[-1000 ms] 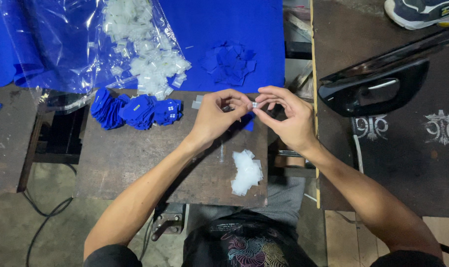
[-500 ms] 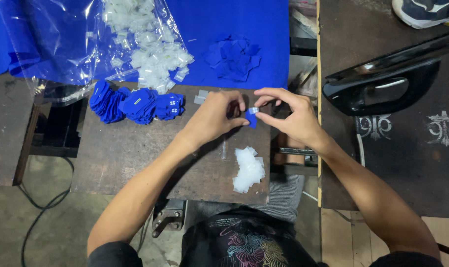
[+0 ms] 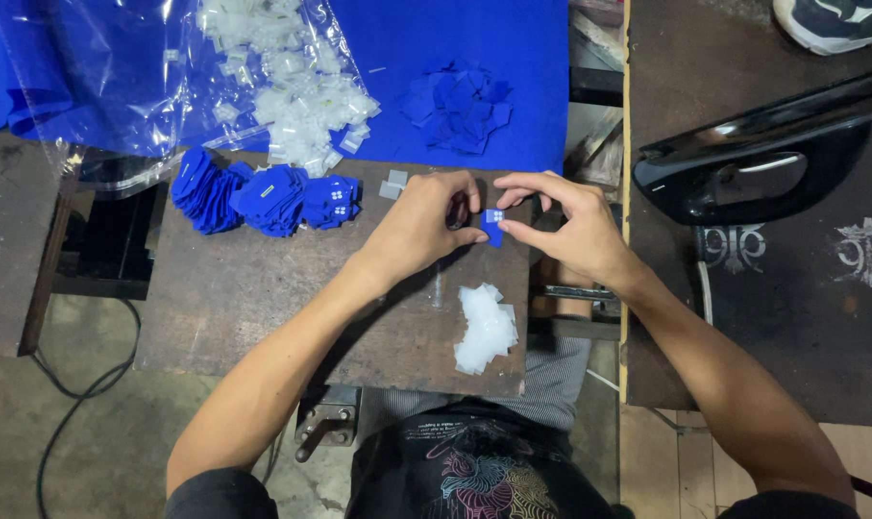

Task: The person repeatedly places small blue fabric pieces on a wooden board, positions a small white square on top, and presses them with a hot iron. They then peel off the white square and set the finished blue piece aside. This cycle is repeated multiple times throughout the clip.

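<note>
The head view looks straight down on a worn brown tabletop (image 3: 263,308). The person's two hands meet at its far right edge, over a small blue piece (image 3: 493,227). The left hand (image 3: 424,226) is curled, thumb and forefinger closed on the piece's left side; whether it also holds something dark behind the fingers cannot be told. The right hand (image 3: 568,231) pinches the piece's right side between thumb and forefinger, its other fingers spread loosely above.

Judging by this, the step in hand is fitting or folding one blue piece held between both hands. The next move would call for a steady fine pinch and a free hand to reach either pile.

Just below the hands lies a small heap of clear plastic sleeves (image 3: 484,329). To the left sits a row of stacked blue pieces (image 3: 263,197), near two small grey squares (image 3: 393,183).

As for containers, a clear plastic bag (image 3: 119,86) at the far left holds many clear sleeves (image 3: 296,91) spilling toward its mouth. Loose blue cut pieces (image 3: 460,104) lie on a blue cloth (image 3: 541,58).
</note>
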